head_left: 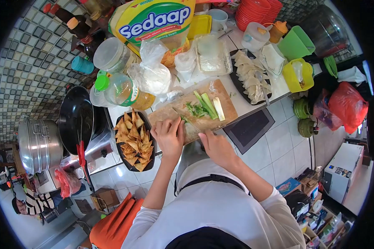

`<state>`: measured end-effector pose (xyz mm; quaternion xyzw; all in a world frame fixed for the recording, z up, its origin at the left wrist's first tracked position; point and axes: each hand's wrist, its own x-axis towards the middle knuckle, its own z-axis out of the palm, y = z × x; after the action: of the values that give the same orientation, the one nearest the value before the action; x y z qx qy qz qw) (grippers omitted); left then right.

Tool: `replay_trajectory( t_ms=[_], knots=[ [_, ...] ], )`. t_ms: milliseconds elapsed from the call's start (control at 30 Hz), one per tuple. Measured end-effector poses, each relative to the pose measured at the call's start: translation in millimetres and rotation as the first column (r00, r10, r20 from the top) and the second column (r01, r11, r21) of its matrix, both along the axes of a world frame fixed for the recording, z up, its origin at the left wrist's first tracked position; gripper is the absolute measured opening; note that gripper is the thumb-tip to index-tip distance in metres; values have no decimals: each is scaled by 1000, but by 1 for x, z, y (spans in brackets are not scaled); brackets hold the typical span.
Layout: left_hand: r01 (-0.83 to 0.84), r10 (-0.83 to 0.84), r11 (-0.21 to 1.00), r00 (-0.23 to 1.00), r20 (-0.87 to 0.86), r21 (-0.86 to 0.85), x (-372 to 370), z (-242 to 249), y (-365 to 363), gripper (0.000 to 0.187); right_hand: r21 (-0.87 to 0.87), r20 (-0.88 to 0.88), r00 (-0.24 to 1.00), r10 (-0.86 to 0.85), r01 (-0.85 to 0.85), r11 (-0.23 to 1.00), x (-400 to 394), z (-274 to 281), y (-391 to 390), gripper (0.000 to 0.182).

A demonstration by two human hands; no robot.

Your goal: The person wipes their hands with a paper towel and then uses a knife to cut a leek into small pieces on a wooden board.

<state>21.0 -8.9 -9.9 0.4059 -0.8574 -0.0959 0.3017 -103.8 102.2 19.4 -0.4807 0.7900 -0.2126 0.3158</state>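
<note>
A wooden cutting board (201, 122) lies at the counter's front edge. On it are a small pile of chopped greens (196, 109), green stalks (209, 106) and a white stalk piece (219, 108). My left hand (169, 135) rests on the board's left part, its fingers bent down around a small green piece (184, 119). My right hand (218, 147) is closed around a knife's handle at the board's front edge. The thin knife blade (188, 120) points up and left, close to my left fingertips.
Left of the board is a black plate (134, 167) of fried triangles; at right, a dark plate (235, 77) of pale dumplings. Behind stand an oil bottle (122, 90), plastic bags (156, 76) and a clear container (213, 56). A black wok (75, 108) sits far left.
</note>
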Motion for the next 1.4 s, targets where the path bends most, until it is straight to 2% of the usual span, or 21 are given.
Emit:
replay_trajectory(
  t_ms=[267,333,400,533,567,800,933,1000,1100,1200,1267,1400],
  knots=[
    [90,-74,991,985,157,-94,9,2,4,29,-75,61,997,-50,54,996,-7,3,16,39],
    [104,-87,990,981,172,-97,10,4,4,32,-74,65,996,-53,58,996,-5,4,13,39],
    [121,-101,988,977,186,-97,11,5,4,34,17,6,998,-61,61,998,-2,10,7,38],
    [136,-121,989,971,209,-59,13,5,2,38,-29,-36,995,-97,96,995,-12,12,3,38],
    [143,-128,988,968,215,-57,13,6,2,39,-61,13,996,-90,91,994,-14,12,4,38],
    [198,-160,970,958,240,-144,11,16,-7,28,-185,158,986,-53,83,979,-15,0,13,35],
    [245,-202,956,949,243,-160,11,17,-16,25,-220,146,987,-65,96,971,-17,-1,16,34],
    [261,-216,951,945,246,-167,11,17,-20,23,-289,98,995,-12,40,957,-19,-6,17,34],
    [325,-250,923,914,320,-205,9,18,-26,19,-200,185,979,-91,128,972,-18,11,15,34],
    [340,-281,926,912,300,-166,7,20,-28,16,-196,178,982,-60,95,976,-18,14,15,33],
    [323,-299,945,921,250,-58,9,20,-31,15,-208,189,980,-57,97,973,-16,8,17,33],
    [286,-290,957,939,183,51,10,21,-36,16,-185,240,968,-73,119,975,-7,8,16,33]
  ],
)
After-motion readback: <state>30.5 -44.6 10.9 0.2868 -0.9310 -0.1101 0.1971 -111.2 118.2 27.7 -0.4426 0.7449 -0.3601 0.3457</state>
